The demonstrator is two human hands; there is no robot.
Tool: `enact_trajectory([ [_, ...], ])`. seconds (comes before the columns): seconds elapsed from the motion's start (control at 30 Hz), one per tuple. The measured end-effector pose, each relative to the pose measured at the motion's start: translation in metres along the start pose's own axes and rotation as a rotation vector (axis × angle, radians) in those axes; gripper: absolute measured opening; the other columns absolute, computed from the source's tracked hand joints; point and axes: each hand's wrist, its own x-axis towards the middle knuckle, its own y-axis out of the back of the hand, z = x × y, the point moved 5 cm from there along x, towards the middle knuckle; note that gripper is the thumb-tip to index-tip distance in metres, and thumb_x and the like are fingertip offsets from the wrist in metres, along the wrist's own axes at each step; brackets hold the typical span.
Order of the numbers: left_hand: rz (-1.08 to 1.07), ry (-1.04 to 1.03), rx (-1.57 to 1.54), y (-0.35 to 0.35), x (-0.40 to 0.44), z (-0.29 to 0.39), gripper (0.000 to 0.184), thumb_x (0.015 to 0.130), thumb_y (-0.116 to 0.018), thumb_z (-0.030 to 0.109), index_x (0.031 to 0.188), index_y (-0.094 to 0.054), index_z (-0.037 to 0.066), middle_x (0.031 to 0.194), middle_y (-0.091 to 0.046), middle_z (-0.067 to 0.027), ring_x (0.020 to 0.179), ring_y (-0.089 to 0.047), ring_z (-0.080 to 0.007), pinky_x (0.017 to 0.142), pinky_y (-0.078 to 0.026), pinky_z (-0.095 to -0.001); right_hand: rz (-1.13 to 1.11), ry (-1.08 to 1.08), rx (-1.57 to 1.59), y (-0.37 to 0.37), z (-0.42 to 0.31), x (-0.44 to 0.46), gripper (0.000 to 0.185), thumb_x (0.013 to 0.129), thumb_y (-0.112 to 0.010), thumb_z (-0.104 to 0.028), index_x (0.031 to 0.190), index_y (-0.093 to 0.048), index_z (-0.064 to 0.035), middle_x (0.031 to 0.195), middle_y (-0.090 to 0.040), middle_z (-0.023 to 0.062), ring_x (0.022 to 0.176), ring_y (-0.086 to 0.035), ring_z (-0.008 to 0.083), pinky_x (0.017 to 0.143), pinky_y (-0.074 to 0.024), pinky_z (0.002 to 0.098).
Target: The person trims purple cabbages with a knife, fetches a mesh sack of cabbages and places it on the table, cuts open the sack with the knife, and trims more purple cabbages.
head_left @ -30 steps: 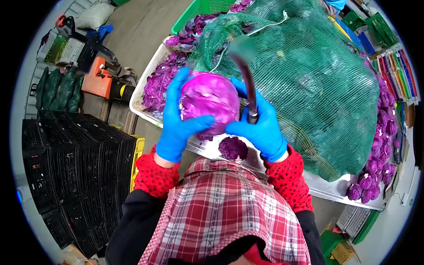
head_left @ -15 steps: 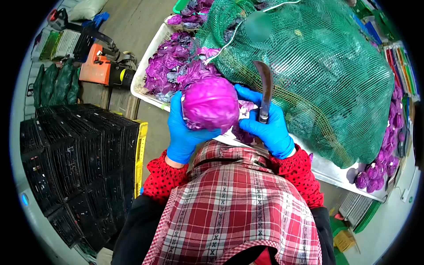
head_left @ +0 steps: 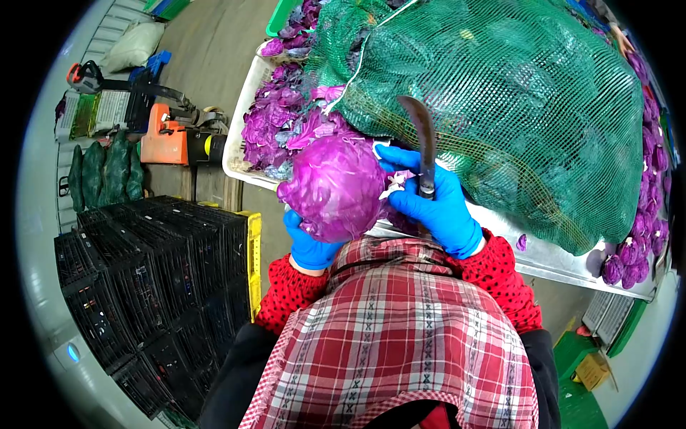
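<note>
A round red cabbage (head_left: 332, 187) rests on my left hand (head_left: 313, 247), whose blue-gloved fingers are wrapped under and behind it, partly hidden. My right hand (head_left: 441, 207), also gloved in blue, grips a curved-blade knife (head_left: 421, 132). Its dark blade points up and its handle is mostly covered by the palm. Pale torn leaf bits (head_left: 396, 184) show by the right thumb and fingers, close to the cabbage's right side. Behind the cabbage lie loose purple leaves (head_left: 275, 132) heaped in a white tray (head_left: 239, 154).
A big green mesh sack (head_left: 514, 121) full of cabbages lies on the metal table (head_left: 557, 268). More red cabbages (head_left: 632, 254) line its right side. Stacked black crates (head_left: 157, 279) stand at left, near an orange pallet jack (head_left: 164, 139). Another person's hand (head_left: 622, 39) shows at upper right.
The cabbage has turned and shifted slightly left and down, with my left hand now lower beneath it. The right hand still holds the knife beside it. The whole view has shifted a little.
</note>
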Motion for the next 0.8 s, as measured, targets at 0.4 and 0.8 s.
enact_trajectory([
  [0.4, 0.006, 0.068, 0.067, 0.061, -0.012, -0.005, 0.074, 0.083, -0.048, 0.045, 0.145, -0.035, 0.006, 0.144, -0.041, -0.0185, 0.132, -0.042, -0.0357, 0.111, -0.034, -0.0514, -0.178, 0.688, -1.046, -0.018, -0.041, 0.008, 0.043, 0.073, -0.076, -0.008, 0.115, -0.066, -0.0073, 0.093, -0.066, 0.0076, 0.077, -0.064, 0.0215, 0.064, -0.051, 0.0313],
  [0.8, -0.09, 0.135, 0.083, 0.058, -0.004, -0.01, 0.065, 0.093, -0.045, 0.045, 0.146, -0.032, 0.009, 0.144, -0.041, -0.0152, 0.132, -0.041, -0.0304, 0.111, -0.034, -0.0457, -0.149, 0.403, -0.609, -0.012, -0.049, 0.029, 0.044, 0.075, -0.081, -0.023, 0.113, -0.066, -0.0053, 0.099, -0.067, 0.0109, 0.087, -0.066, 0.0217, 0.079, -0.0528, 0.0308],
])
